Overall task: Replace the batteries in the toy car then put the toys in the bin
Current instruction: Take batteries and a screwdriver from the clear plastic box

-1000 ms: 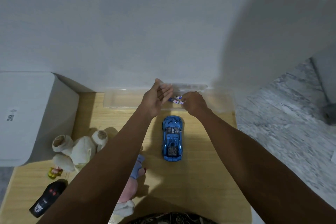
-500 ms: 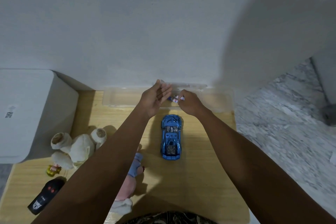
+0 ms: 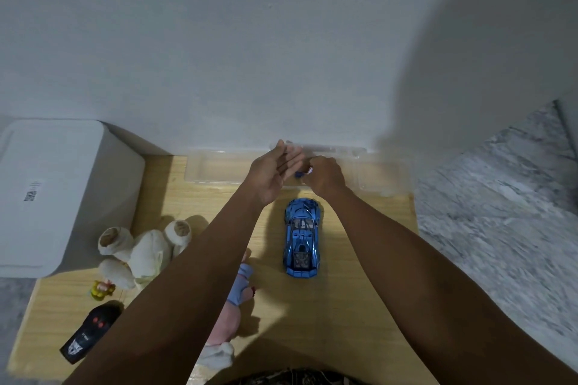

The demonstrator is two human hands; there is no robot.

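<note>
Clear plastic tray [image 3: 215,167] against the white wall [image 3: 250,40]; marble floor [image 3: 500,212] beside the wooden table [image 3: 344,306].

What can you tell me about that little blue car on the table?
The blue toy car is a glossy, metallic-looking sports model with a dark cockpit and a dark grille-like panel at its rear. It sits upright on its wheels on the wooden table, nose pointing toward the wall, between the person's two forearms. Nothing touches it; both hands are beyond its nose, over a clear plastic tray.

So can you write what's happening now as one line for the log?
left hand: open, palm up | right hand: pinching batteries over clear tray | toy car: on table, untouched
</note>
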